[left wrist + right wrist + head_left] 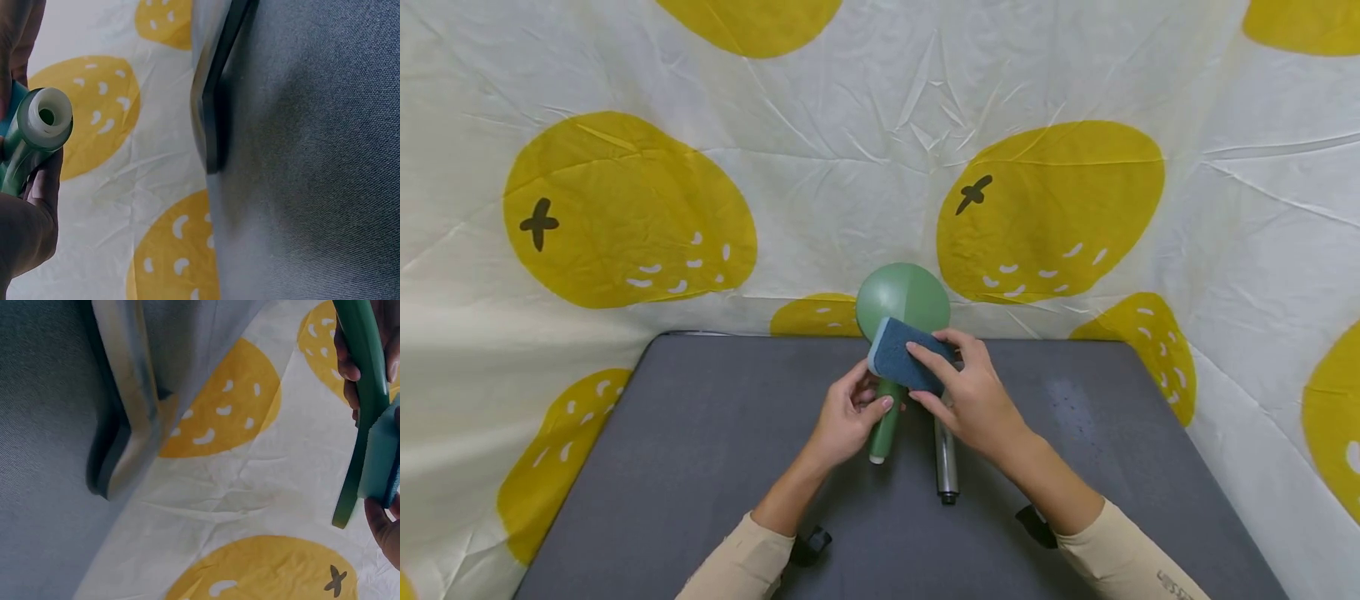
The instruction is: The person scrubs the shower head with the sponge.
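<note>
A green handheld shower head (898, 292), with a round disc and a white threaded, hollow end, is raised above the table. My left hand (844, 417) grips its handle between thumb and fingers. In my right hand (981, 396) is a sponge (897, 354), dark blue on one face and light blue on the other. From the right wrist view, the sponge's light side (378, 456) lies against the shower head. Behind my right hand lies a silver handle (946, 458) with a black end; my hand and the sponge hide its upper part.
A dark grey table (715, 442) spreads under both hands. Damp-looking spots (1071, 408) mark its right side. A white cloth (850, 208) with large yellow fruit shapes hangs behind and around it. A dark band sits at each wrist.
</note>
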The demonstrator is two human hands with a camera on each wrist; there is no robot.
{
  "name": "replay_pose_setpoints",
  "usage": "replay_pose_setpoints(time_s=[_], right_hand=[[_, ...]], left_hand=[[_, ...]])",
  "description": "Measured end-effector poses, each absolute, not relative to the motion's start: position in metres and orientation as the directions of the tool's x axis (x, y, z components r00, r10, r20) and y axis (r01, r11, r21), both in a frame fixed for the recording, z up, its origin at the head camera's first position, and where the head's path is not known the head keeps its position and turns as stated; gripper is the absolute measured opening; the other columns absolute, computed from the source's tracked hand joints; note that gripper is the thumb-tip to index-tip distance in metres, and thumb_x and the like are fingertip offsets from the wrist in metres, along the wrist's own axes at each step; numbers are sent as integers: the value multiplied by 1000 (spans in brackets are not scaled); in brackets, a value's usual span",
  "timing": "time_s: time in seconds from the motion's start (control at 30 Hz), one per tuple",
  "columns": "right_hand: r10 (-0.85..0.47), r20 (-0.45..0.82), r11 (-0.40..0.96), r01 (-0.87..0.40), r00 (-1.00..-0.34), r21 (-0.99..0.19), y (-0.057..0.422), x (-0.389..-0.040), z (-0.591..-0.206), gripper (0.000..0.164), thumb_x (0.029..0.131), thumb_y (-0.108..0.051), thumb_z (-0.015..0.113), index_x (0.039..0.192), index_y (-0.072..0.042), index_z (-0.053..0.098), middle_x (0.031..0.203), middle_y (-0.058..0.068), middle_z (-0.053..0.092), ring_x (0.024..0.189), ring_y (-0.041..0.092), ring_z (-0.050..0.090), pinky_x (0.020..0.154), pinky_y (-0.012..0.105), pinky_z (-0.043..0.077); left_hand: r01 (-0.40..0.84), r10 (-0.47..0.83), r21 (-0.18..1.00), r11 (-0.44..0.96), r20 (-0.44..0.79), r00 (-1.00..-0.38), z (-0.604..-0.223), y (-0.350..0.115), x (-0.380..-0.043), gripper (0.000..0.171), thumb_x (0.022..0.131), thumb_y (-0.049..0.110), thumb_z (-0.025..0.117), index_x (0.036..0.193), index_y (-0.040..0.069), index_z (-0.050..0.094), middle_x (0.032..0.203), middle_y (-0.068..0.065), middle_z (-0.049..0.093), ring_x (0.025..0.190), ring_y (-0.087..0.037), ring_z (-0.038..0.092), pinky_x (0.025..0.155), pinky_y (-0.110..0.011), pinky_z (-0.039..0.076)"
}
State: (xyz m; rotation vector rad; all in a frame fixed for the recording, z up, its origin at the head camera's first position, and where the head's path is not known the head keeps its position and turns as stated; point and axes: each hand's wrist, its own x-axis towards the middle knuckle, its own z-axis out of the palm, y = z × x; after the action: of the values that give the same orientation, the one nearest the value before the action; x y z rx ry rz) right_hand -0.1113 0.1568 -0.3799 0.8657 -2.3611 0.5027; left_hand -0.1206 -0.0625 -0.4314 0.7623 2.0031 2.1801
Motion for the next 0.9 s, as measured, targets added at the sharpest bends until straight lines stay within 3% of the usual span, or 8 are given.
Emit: replay_pose_setpoints(time_s=[0.27, 0.47, 0.63, 0.77, 0.9], right_hand=[[-446, 618, 731, -662, -647, -166, 163, -123, -357, 68, 82, -20, 89, 142, -12, 61, 139, 32, 49, 125, 48, 51, 92, 56, 54], [-337, 594, 746, -592, -731, -305, 179, -143, -344, 66, 88, -16, 84, 148, -11, 55, 144, 28, 45, 125, 42, 52, 92, 53, 56], [-203, 592, 738, -519, -780, -431, 192, -147, -344, 72, 88, -11, 83, 151, -11, 50, 142, 27, 42, 122, 41, 53, 91, 54, 55], [-154, 591, 739, -489, -792, -463, 193, -146, -346, 75, 86, -10, 84, 151, -9, 48, 139, 28, 41, 124, 42, 51, 98, 57, 52], [-178, 590, 735, -505, -787, -452, 188, -143, -350, 75, 85, -11, 86, 150, -9, 48, 138, 29, 40, 121, 42, 50, 95, 56, 51]], left_hand=[[224, 406, 967, -121, 254, -878, -426, -64, -117, 65, 99, -7, 60, 158, 0, 35, 131, -30, 62, 101, -49, 70, 88, -31, 61], [205, 418, 973, -103, 230, -879, -426, -63, -115, 66, 100, -7, 59, 160, 0, 32, 136, -30, 60, 102, -48, 71, 87, -32, 61], [183, 431, 973, -140, 226, -874, -426, -61, -115, 66, 101, -6, 57, 160, 2, 30, 137, -30, 60, 103, -47, 70, 89, -33, 61], [166, 446, 971, -171, 227, -866, -424, -62, -115, 66, 102, -6, 55, 161, 1, 26, 136, -32, 58, 102, -38, 73, 91, -34, 61], [159, 443, 969, -188, 228, -867, -420, -62, -115, 66, 103, -6, 52, 162, 2, 24, 134, -35, 57, 100, -27, 74, 90, -36, 62]])
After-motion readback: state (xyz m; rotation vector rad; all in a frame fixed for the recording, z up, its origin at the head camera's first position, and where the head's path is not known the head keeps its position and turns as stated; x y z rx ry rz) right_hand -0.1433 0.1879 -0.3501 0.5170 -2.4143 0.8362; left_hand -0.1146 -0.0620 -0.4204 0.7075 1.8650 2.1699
